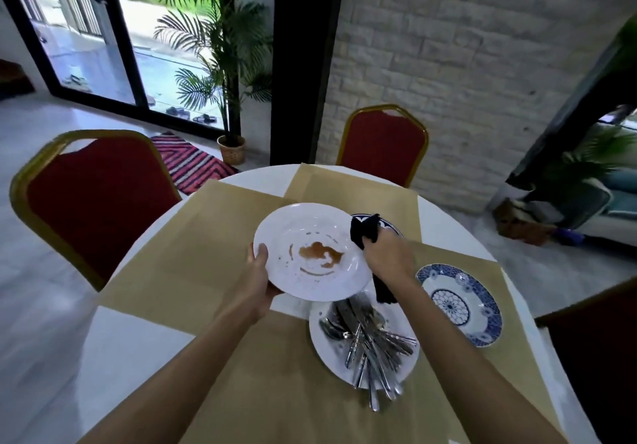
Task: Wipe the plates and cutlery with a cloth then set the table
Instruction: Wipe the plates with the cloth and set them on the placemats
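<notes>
Round white table with tan placemats, red chairs behind. Left hand grips the white plate at its near-left rim, thumb on top, fingers hidden underneath, holding it tilted above the mats.

I read it as glazed ceramic: stiff, moderately heavy, fragile, slick where wet. The rim is the right hold, so support it from below. Brown sauce smear in the well, with thin streaks around it.

Right hand is clenched on the black cloth just beside the plate's right rim. The cloth is soft and limp, one tail hanging down.

Cutlery is piled on a second white plate below. It will be slippery and rattly, so lift pieces singly by the handle. Blue patterned plate sits far right; another is partly hidden behind the cloth.
</notes>
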Demonstrator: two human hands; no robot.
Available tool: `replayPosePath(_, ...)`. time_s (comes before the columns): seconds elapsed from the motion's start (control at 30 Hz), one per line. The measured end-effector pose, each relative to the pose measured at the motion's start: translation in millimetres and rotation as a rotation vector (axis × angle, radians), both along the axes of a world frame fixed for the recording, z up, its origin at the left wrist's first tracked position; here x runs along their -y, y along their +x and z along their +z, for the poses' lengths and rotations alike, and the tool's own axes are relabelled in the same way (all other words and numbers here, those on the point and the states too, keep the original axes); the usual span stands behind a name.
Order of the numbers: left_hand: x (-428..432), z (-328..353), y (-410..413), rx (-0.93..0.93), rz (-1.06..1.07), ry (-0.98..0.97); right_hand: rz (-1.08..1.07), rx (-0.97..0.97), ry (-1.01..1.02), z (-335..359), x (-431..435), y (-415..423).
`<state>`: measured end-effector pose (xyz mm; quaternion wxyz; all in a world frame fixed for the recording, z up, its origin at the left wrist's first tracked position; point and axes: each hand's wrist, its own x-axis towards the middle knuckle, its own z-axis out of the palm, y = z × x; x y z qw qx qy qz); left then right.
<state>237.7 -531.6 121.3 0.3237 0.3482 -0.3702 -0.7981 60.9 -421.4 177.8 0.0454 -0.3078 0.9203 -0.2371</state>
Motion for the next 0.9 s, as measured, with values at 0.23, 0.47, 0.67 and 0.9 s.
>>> replayPosePath(0.23,-54.0,7.3,-5.2,0.076,-0.121,-0.055,0.050,-0.391,0.269,3.2,-32.3,20.2)
replayPosePath(0.47,-75.4,20.0,-11.2,0.124,-0.155,-0.085,0.510,0.009,0.269,-9.4,-56.8,59.3)
replayPosePath(0.67,-74.1,12.4,0.0,0.117,-0.101,-0.071,0.781,-0.022,0.408,-3.5,-103.2,68.3)
replayPosePath(0.9,-84.0,11.6,2.2,0.066,-0.151,-0.095,0.460,-0.395,0.637,3.5,-114.1,22.5)
